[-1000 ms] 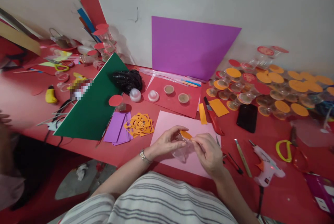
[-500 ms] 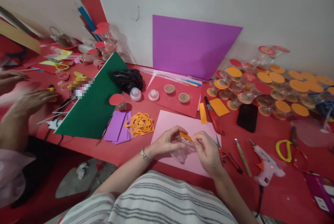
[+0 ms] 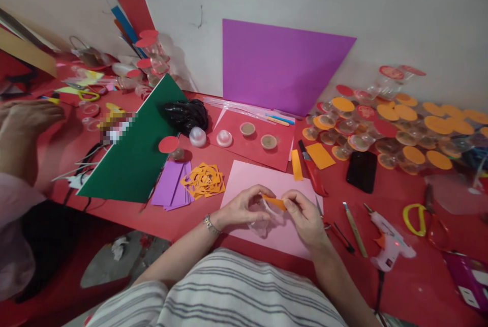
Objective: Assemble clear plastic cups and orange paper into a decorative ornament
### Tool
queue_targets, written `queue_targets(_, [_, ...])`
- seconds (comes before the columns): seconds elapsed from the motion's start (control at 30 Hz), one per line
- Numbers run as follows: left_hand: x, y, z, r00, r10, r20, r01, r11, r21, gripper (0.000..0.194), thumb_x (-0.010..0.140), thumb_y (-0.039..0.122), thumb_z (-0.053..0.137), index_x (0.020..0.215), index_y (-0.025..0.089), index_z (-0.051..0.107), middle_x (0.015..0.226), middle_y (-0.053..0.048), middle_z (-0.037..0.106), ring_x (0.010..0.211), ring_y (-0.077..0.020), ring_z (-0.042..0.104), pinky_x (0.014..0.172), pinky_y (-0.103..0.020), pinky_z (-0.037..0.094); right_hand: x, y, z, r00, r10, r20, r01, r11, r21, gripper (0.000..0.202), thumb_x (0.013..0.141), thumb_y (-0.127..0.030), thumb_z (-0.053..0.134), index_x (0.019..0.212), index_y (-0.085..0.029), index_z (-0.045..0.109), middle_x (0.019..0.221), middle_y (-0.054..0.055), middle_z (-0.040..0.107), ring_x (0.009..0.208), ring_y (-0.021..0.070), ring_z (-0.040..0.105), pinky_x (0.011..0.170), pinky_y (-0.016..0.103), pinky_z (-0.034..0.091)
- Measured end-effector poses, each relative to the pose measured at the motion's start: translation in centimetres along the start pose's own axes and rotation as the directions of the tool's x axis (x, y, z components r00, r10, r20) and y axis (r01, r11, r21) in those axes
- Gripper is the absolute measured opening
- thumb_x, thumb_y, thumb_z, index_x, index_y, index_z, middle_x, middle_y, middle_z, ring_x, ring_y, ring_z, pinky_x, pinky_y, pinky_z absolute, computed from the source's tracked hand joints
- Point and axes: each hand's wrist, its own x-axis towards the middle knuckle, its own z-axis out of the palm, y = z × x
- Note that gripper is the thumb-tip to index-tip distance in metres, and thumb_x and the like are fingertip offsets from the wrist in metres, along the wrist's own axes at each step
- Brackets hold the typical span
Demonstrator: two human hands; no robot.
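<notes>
My left hand [image 3: 247, 207] is wrapped round a clear plastic cup [image 3: 260, 227], tilted above a pink sheet [image 3: 241, 180]. A small orange paper piece [image 3: 275, 202] lies against the cup's rim. My right hand [image 3: 305, 216] pinches the right end of that orange piece between thumb and fingers. The cup's left side is partly hidden behind my left fingers. Just right of the pink sheet lie a red-handled cutter [image 3: 314, 174] and an orange strip [image 3: 296, 165].
A glue gun [image 3: 391, 240], scissors [image 3: 415, 219] and a black phone [image 3: 361, 171] lie right. Orange cut-outs [image 3: 205, 180] and purple cards [image 3: 172, 184] lie left, beside a green board [image 3: 133, 156]. Another person's hand [image 3: 32, 116] is far left.
My right hand has shifted slightly up and right, and more of the orange piece shows. The other person's hands have moved left.
</notes>
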Motion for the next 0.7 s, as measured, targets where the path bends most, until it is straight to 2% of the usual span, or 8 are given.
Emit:
queue_targets(0.33, [0.0, -0.1, 0.0, 1.000, -0.027, 0.012, 0.027, 0.999, 0.041, 0.064, 0.073, 0.064, 0.080, 0.112, 0.019, 0.057, 0.110, -0.009, 0.060, 0.101, -0.0213, 0.061, 0.094, -0.037, 0.049, -0.1, 1.3, 0.4, 0.991, 0.133, -0.026, -0.125, 0.971, 0.204, 0.036, 0.089, -0.055, 0.065, 0.073, -0.023, 0.061, 0.065, -0.002, 0.056, 0.060, 0.0145, 0.052, 0.055, 0.025, 0.045])
queue_targets(0.7, [0.1, -0.1, 0.0, 0.999, 0.008, 0.031, -0.009, 1.000, 0.027, 0.056, 0.073, 0.057, 0.083, 0.101, 0.018, 0.055, 0.103, -0.005, 0.057, 0.094, -0.0176, 0.056, 0.088, -0.032, 0.046, -0.3, 2.1, 1.0, 0.958, 0.287, -0.023, -0.253, 0.878, 0.406, 0.039, 0.080, -0.058, 0.076, 0.073, -0.022, 0.062, 0.066, -0.003, 0.056, 0.061, 0.0128, 0.049, 0.059, 0.025, 0.043])
